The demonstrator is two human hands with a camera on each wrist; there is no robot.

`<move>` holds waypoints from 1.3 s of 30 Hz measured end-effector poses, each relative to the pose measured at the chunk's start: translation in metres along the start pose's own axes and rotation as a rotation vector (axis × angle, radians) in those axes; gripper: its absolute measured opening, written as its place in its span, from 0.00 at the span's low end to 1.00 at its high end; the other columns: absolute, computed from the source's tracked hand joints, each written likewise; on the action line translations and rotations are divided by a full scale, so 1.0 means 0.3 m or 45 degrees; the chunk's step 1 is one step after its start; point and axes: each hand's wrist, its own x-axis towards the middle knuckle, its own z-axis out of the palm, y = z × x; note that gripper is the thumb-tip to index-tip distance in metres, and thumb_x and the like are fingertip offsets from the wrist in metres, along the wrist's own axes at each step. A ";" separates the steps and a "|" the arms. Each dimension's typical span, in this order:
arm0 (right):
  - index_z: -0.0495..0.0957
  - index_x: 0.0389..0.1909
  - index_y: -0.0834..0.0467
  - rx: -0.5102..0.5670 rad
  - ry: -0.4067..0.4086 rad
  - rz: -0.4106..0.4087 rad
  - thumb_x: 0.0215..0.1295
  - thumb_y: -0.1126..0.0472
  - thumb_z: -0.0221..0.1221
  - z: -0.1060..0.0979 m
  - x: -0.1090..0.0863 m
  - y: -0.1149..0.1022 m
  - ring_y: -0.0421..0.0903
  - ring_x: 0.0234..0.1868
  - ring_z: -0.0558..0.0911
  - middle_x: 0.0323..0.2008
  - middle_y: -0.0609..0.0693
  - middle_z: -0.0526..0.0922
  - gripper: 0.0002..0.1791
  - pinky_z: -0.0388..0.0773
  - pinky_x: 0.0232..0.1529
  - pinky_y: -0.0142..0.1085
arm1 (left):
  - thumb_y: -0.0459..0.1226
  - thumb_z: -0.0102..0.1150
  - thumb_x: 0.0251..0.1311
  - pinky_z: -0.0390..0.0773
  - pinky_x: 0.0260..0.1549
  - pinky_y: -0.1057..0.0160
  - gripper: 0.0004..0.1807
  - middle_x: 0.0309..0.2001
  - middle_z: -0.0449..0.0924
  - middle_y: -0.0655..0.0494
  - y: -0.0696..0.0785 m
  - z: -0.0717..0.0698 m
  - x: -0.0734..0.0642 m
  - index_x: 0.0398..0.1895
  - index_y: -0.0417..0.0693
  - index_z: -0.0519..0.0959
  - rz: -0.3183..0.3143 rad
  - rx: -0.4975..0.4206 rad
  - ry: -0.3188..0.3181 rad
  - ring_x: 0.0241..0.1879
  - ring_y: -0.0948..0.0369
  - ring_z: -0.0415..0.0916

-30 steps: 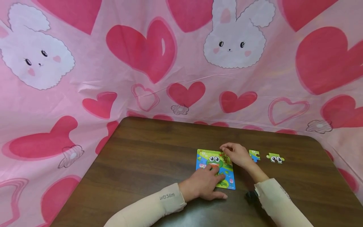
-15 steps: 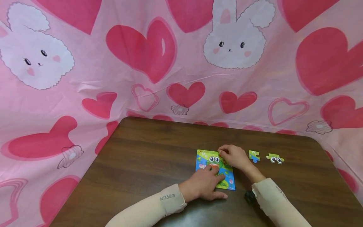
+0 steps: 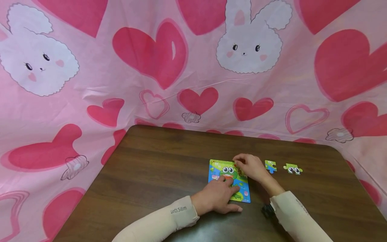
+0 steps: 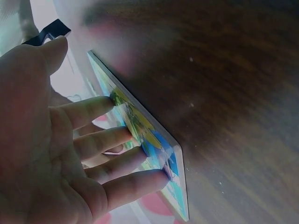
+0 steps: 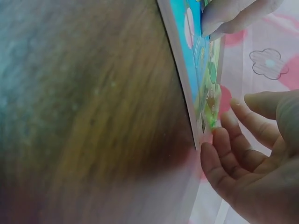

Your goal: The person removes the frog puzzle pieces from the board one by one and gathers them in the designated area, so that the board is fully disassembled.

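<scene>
We see the frog puzzle (image 3: 244,191) lying flat on the brown table (image 3: 157,174), a little right of the middle in the lower half of the frame, between the two hands and within reach of both. The left hand (image 3: 217,196) is spread wide, palm down, over the lower left part of the puzzle. In the left wrist view its four fingertips (image 4: 159,181) touch the printed surface, and the thumb stands away from it. We judge that this spread serves to steady the puzzle, so that it does not slide on the table.

The right hand (image 3: 252,167) is at the puzzle's upper right corner. Its fingers are bent, and in the right wrist view the thumb and forefinger come close together in a narrow shape beside the edge. We cannot tell whether they pinch a piece there; perhaps such a small grip is chosen for fine work at this corner.

Two loose things lie flat to the right of this hand: a piece with flowers (image 3: 268,166) and, nearer to the right edge of the frame, a piece with eyes (image 3: 293,169). They are apart from each other and from the puzzle, which probably makes each one easy to pick.
</scene>
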 end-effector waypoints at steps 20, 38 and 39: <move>0.85 0.50 0.54 0.142 -0.018 -0.058 0.63 0.72 0.62 0.014 -0.028 0.012 0.47 0.39 0.78 0.47 0.54 0.83 0.17 0.77 0.41 0.43 | 0.73 0.47 0.62 0.80 0.51 0.59 0.38 0.69 0.71 0.61 -0.003 0.005 0.007 0.71 0.70 0.71 -0.014 -0.010 0.009 0.67 0.55 0.69; 0.79 0.56 0.67 0.693 -0.235 0.102 0.68 0.73 0.58 -0.009 -0.047 0.013 0.49 0.45 0.82 0.49 0.64 0.84 0.17 0.81 0.41 0.33 | 0.72 0.49 0.62 0.79 0.53 0.59 0.38 0.67 0.72 0.60 -0.004 0.002 0.004 0.70 0.69 0.72 -0.007 -0.042 -0.010 0.66 0.57 0.69; 0.78 0.57 0.68 0.719 -0.233 0.099 0.68 0.73 0.58 -0.013 -0.046 0.018 0.49 0.46 0.82 0.49 0.65 0.84 0.17 0.81 0.41 0.32 | 0.72 0.49 0.62 0.79 0.52 0.59 0.38 0.67 0.72 0.60 -0.004 0.002 0.004 0.70 0.69 0.72 -0.006 -0.042 -0.010 0.66 0.57 0.69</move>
